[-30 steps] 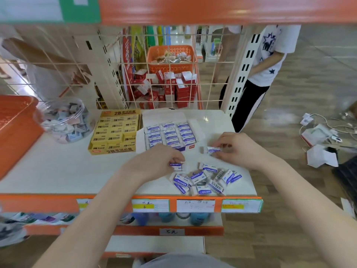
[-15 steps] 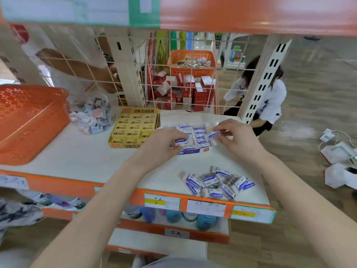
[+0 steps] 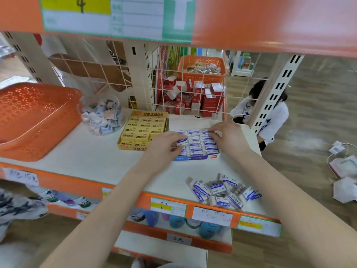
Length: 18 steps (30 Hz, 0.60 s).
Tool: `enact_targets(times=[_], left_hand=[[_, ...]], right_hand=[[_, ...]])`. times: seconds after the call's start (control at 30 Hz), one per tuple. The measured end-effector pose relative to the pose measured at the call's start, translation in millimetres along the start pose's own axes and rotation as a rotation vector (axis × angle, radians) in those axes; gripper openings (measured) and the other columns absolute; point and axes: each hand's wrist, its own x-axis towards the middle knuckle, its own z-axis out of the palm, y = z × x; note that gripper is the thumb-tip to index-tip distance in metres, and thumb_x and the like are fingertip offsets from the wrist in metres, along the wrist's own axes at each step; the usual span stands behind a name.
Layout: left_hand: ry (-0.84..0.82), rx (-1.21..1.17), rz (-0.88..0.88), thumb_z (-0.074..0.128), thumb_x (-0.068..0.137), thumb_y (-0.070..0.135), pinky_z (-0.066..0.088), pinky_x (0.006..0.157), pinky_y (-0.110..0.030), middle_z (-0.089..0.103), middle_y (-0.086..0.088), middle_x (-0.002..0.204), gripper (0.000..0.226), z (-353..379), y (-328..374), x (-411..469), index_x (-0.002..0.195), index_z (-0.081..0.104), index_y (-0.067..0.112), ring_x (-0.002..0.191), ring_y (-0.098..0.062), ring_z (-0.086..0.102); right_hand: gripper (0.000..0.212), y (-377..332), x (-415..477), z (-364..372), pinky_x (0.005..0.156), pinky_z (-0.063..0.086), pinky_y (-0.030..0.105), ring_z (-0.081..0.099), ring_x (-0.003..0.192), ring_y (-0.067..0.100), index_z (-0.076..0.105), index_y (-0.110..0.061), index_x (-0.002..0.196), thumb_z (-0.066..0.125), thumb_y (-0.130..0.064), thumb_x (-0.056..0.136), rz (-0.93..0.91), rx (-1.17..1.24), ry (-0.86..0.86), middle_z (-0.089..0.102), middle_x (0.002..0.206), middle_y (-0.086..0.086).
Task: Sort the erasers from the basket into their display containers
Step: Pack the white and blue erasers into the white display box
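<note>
A blue-and-white display box [image 3: 195,157] of erasers sits mid-shelf, its rows nearly full. My left hand [image 3: 164,146] pinches a white-and-blue eraser [image 3: 182,142] over the box's left side. My right hand [image 3: 229,135] pinches another eraser [image 3: 209,132] at the box's far right corner. A loose pile of blue-and-white erasers [image 3: 224,192] lies near the shelf's front edge. An orange basket [image 3: 34,117] stands at the far left.
A yellow box of 2B erasers [image 3: 144,130] sits left of the blue box. A clear jar of mixed erasers [image 3: 101,117] stands beside the basket. A wire grid backs the shelf; a person crouches behind it at right. An upper shelf edge hangs overhead.
Both hands moved from the loose pile up to the display box, each carrying an eraser. The camera came closer and tilted left.
</note>
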Motion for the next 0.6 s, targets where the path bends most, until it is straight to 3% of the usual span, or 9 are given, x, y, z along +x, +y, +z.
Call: enact_targets(times=[0.1, 0.23, 0.33, 0.43, 0.6], left_hand=[[0.024, -0.006, 0.008, 0.066, 0.086, 0.009, 0.046, 0.08, -0.009, 0.067, -0.004, 0.108, 0.032, 3, -3, -2, 0.117, 0.067, 0.012, 0.078, -0.006, 0.057], [0.031, -0.042, -0.008, 0.068, 0.083, 0.002, 0.037, 0.076, 0.004, 0.067, -0.007, 0.104, 0.031, 4, -2, -2, 0.113, 0.069, 0.007, 0.076, -0.011, 0.06], [0.04, -0.028, 0.004, 0.067, 0.084, 0.003, 0.039, 0.079, -0.001, 0.064, -0.004, 0.105, 0.034, 4, -2, 0, 0.117, 0.066, 0.008, 0.079, -0.009, 0.057], [0.098, -0.146, -0.061, 0.067, 0.084, 0.002, 0.047, 0.081, -0.008, 0.056, 0.003, 0.1, 0.037, 1, 1, 1, 0.12, 0.064, 0.009, 0.08, -0.004, 0.055], [0.162, -0.481, -0.172, 0.074, 0.079, 0.003, 0.051, 0.078, -0.011, 0.062, -0.001, 0.089, 0.039, -4, 16, 0, 0.11, 0.059, 0.02, 0.081, -0.003, 0.061]], right_hand=[[0.016, 2, 0, 8, 0.088, 0.038, 0.031, 0.056, 0.1, 0.03, 0.074, -0.01, 0.096, 0.062, -0.014, 0.088, -0.002, -0.02, -0.002, 0.069, 0.102, 0.009], [0.019, 0, 0, 3, 0.085, 0.034, 0.024, 0.046, 0.107, 0.025, 0.074, -0.013, 0.102, 0.062, -0.021, 0.09, 0.047, 0.009, -0.037, 0.058, 0.107, 0.007], [0.019, -4, -3, -2, 0.088, 0.037, 0.03, 0.044, 0.107, 0.027, 0.074, -0.016, 0.102, 0.059, -0.022, 0.091, -0.02, -0.049, -0.046, 0.055, 0.109, 0.005], [0.021, -19, -10, -5, 0.083, 0.035, 0.02, 0.052, 0.101, 0.02, 0.072, -0.014, 0.107, 0.062, -0.017, 0.089, -0.1, 0.089, -0.038, 0.058, 0.11, 0.004], [0.03, -45, -14, -4, 0.085, 0.037, 0.005, 0.058, 0.094, 0.006, 0.069, -0.01, 0.11, 0.071, -0.02, 0.082, -0.149, 0.377, -0.054, 0.064, 0.107, -0.002]])
